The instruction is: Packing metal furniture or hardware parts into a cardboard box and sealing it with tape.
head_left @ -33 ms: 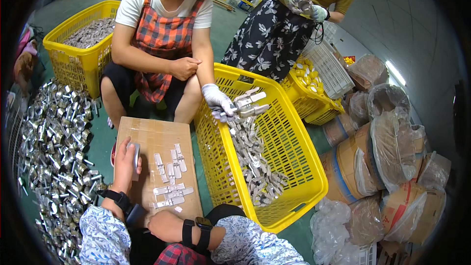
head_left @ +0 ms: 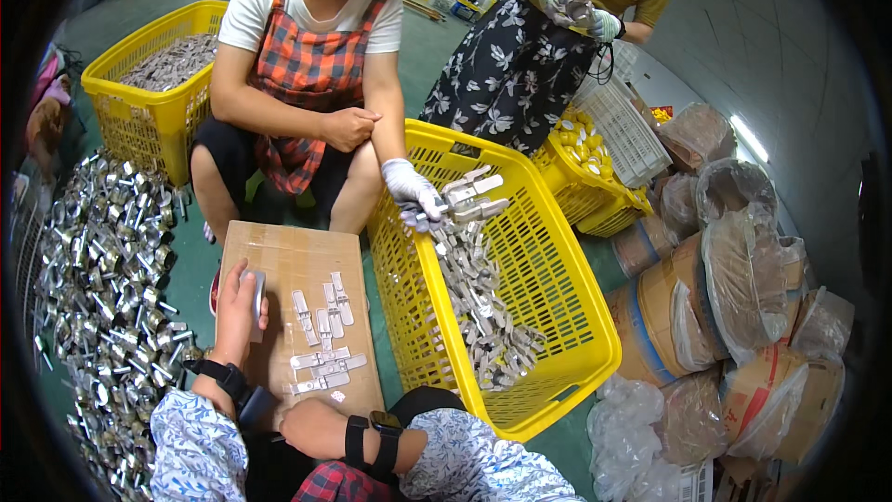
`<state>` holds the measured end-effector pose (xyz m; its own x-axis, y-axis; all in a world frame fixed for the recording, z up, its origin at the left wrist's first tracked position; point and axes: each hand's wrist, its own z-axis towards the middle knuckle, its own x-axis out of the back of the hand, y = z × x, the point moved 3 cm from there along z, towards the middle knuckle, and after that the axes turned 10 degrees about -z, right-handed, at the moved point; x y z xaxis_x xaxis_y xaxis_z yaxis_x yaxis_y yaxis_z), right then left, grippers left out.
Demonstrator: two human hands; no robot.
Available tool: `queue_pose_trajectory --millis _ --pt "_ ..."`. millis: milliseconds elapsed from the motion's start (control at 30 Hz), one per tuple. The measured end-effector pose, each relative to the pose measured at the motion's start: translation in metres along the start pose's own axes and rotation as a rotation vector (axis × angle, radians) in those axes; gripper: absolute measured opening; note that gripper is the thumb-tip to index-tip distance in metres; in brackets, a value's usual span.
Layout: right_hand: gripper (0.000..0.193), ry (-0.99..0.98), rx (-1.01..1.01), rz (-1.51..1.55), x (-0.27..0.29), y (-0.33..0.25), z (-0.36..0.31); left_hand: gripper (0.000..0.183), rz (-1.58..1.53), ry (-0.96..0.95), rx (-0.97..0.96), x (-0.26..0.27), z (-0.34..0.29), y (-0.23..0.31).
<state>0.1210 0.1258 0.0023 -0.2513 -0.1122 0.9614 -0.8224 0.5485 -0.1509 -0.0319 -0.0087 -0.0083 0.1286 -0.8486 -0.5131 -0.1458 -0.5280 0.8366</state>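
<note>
Pale piece (head_left: 257, 288), long axis pointing forward, in left hand (head_left: 238, 313)

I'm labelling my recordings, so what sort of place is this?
Probably a small factory or assembly workshop: there's a big heap of shiny metal parts, a large yellow basket holding many similar grey pieces, and stacked cardboard cartons.

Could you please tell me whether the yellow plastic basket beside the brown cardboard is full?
The basket is partly full: silvery metal pieces lie inside, its right wall bare.
</note>
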Motion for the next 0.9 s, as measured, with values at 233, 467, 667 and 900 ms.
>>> queue_pose_trajectory --millis 233,467,667,900 --pt "0.022 0.030 -0.001 -0.004 -0.007 0.001 0.002 0.052 0.006 0.012 -0.001 0.000 0.000 0.002" --pt "0.021 0.041 -0.003 -0.007 -0.009 0.000 0.002 0.052 -0.005 0.030 -0.006 0.000 0.001 0.000" --pt "0.015 0.019 0.028 -0.036 -0.002 -0.001 0.000 0.052 0.011 -0.001 -0.020 -0.001 -0.001 0.003" --pt "0.015 -0.081 0.041 -0.041 0.005 -0.003 0.008 0.051 -0.004 0.012 -0.024 0.004 0.000 0.004"
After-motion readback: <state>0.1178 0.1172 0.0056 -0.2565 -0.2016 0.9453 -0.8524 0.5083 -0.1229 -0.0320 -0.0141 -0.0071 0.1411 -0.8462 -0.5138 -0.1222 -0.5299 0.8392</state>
